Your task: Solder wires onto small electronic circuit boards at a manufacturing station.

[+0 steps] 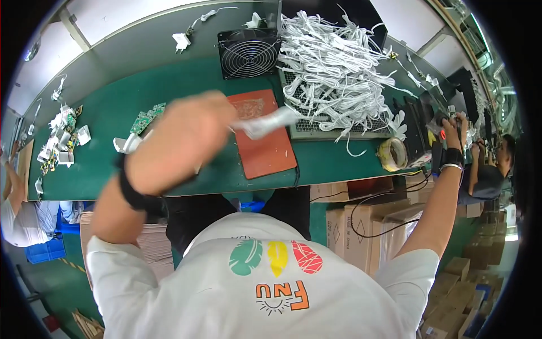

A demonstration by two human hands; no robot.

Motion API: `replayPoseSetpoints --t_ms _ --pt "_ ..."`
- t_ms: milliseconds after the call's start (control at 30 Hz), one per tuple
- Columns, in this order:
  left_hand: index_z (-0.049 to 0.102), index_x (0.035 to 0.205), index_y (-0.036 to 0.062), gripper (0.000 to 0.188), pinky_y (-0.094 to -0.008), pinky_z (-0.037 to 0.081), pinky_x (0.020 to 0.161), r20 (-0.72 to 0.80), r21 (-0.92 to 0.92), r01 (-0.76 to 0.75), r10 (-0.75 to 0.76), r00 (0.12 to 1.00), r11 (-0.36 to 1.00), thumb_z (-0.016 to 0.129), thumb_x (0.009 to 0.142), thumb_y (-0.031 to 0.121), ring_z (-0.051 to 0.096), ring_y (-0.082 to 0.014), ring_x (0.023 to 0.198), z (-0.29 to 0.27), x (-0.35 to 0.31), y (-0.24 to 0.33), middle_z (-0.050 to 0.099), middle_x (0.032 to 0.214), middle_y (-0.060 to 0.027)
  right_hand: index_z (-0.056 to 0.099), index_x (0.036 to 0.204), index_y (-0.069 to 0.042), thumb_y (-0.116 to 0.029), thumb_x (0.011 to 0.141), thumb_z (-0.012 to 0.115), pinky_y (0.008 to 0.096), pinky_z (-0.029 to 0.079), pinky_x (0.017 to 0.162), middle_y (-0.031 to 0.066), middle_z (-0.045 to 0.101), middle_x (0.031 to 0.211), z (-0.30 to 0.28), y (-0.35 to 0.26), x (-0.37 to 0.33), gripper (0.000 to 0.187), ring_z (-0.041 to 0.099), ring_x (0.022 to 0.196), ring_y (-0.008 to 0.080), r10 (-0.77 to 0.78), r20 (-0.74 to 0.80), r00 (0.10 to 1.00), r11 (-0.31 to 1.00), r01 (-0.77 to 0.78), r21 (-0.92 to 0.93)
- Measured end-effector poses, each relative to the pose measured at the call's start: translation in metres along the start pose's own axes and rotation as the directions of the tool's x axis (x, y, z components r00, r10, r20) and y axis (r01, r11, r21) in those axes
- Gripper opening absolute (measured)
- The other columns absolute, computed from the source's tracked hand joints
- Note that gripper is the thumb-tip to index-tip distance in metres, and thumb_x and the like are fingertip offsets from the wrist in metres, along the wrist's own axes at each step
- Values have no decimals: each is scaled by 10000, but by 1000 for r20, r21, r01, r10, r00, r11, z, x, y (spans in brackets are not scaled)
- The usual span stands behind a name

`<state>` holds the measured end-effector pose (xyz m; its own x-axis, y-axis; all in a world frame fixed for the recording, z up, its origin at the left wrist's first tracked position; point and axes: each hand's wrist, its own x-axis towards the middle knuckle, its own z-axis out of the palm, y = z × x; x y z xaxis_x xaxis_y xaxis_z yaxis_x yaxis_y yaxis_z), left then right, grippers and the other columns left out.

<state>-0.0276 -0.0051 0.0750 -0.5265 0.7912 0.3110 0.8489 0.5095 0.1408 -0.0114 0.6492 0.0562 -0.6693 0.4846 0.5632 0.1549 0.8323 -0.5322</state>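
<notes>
Blurred by motion, my left hand [206, 118] is over the middle of the bench, closed at one end of a bundled white cable [264, 124]. The cable reaches right across the red mat [265, 155] toward a big heap of similar white cables [333, 68]. At the far right my right hand [453, 131] is beside a black box-like device [415, 127], its fingers curled around something small and dark with a bit of red. What exactly it grips is hidden.
Behind the mat stands a black fan [248, 53]. A tape roll [392, 154] sits by the device. Green circuit boards [147, 118] and a pile of white housings [62, 138] lie on the left. Cardboard boxes [367, 226] stand below the bench. Other people are at both sides.
</notes>
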Motion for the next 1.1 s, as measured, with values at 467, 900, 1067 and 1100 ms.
replayPoseSetpoints --t_ms 467,900,1067,1100 --pt "556 987 4 241 -323 437 641 -371 29 594 -543 753 804 464 861 188 544 -210 687 -86 6 -173 576 742 -105 500 1189 -57 -117 889 495 322 466 748 116 614 931 95 -243 -194 306 584 813 214 -332 398 855 851 90 517" --pt "568 745 13 243 -437 454 611 -77 154 380 -373 925 912 552 840 237 568 -367 709 15 -58 -57 584 698 -174 459 1153 -74 64 749 594 306 470 684 122 578 881 153 -264 -212 448 573 777 245 -625 365 690 774 487 405" --pt "618 717 -11 262 -409 497 657 167 401 410 -506 846 819 587 806 234 605 -339 749 14 -54 -136 621 763 -185 444 1153 -92 111 706 636 223 445 629 45 569 851 133 -295 -232 527 529 742 106 -539 282 793 691 226 686" --pt "629 727 -15 243 -406 500 661 258 446 380 -523 812 810 600 786 219 605 -344 749 16 -51 -139 625 779 -189 444 1153 -92 111 706 636 223 445 629 45 569 851 129 -304 -240 527 529 742 106 -529 290 798 706 223 673"
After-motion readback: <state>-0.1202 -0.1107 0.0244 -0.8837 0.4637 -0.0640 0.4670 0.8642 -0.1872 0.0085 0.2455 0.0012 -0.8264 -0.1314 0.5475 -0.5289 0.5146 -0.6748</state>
